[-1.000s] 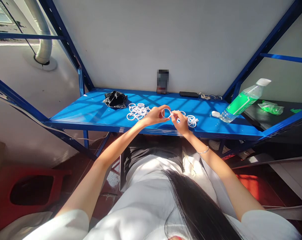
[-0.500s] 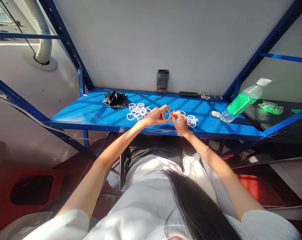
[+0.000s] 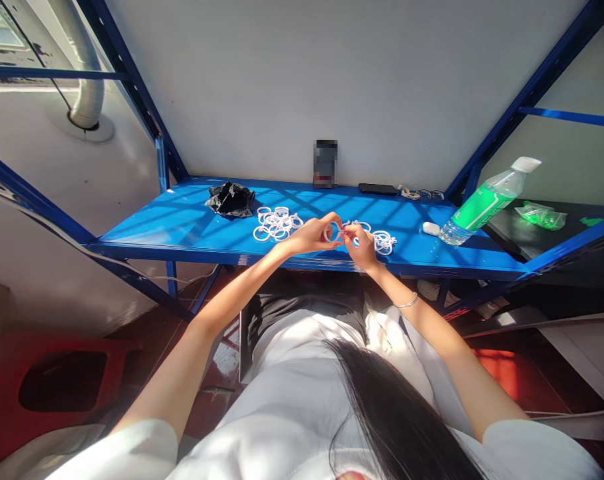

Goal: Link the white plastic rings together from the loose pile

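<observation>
Above the front edge of the blue shelf, my left hand point(image 3: 314, 235) curls thumb and fingers around a white ring point(image 3: 327, 231). My right hand point(image 3: 362, 247) pinches the ring's right side with its fingertips, so both hands hold it between them. One pile of white rings point(image 3: 274, 223) lies just left of my left hand. A second group of white rings point(image 3: 383, 243) lies behind and to the right of my right hand, which partly covers it. Whether the ring is plastic or elastic I cannot tell.
On the blue shelf point(image 3: 182, 217) stands a black plastic bag point(image 3: 231, 199) at left. A blurred dark upright object point(image 3: 325, 163), a black phone point(image 3: 377, 189) and a cable point(image 3: 409, 193) are along the wall. A white case point(image 3: 431, 229) and a green-labelled bottle point(image 3: 485, 203) are at right.
Both hands stay in nearly the same place around the white ring, with only a slight shift of the fingers. The ring piles have not visibly changed.
</observation>
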{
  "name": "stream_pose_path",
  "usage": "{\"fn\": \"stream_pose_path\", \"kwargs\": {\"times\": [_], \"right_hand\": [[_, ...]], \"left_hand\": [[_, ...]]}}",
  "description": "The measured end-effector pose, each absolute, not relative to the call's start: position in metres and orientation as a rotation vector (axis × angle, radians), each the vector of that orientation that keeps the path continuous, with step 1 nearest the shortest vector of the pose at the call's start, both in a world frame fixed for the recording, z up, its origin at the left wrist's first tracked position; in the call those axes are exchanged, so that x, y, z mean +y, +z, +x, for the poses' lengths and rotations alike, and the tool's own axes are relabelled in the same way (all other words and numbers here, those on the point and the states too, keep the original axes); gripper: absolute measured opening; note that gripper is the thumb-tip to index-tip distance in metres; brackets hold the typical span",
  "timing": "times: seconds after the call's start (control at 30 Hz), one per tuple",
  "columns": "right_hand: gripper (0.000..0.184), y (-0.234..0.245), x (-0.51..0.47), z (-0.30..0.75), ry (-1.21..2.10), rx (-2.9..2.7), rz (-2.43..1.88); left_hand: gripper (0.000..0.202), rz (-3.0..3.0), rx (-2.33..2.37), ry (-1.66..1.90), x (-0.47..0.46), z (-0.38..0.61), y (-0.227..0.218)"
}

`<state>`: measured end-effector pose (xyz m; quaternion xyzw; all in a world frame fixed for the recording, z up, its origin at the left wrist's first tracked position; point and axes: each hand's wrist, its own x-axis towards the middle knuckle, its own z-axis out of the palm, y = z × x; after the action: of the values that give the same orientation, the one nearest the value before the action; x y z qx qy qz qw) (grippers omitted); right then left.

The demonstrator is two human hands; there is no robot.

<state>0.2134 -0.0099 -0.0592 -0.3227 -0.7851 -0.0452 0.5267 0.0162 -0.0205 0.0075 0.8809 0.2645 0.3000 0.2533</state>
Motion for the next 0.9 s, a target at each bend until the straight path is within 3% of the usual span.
{"fn": "stream_pose_path", "kwargs": {"times": [0.9], "right_hand": [[0.009, -0.0663, -0.006, 0.2156, -0.072, -1.87, -0.813]], "left_hand": [[0.044, 2.465, 0.84, 0.714, -0.0241, 0.0193, 0.0086]]}}
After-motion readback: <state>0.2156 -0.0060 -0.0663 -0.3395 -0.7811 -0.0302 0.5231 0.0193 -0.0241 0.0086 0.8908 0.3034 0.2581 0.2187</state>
